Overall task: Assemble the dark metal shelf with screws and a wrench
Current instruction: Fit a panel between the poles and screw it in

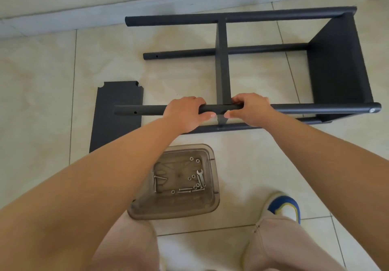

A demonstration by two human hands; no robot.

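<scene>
Shelf frame (334, 64): dark matte metal, lying on its side on the tile floor (52, 81); round tube legs, flat panel at the right end, thin mid panel seen edge-on.
Near tube (147, 109): we see a small screw hole by its left end, pale cap w/ unreadable mark at the right end.
Left hand (186, 110): fingers curled over that tube, thumb under, gripping it.
Right hand (249, 107): fingers wrapped on the same tube at the mid-panel joint; joint itself hidden.
Loose panel (117, 110): flat, dark, notched corners, on floor left; lower part cut off by our forearm.
Bin (176, 182): translucent brownish plastic, rounded corners, below the hands.
Hardware: silver screws (184, 190), washers, small wrench (200, 177) in the bin.
</scene>
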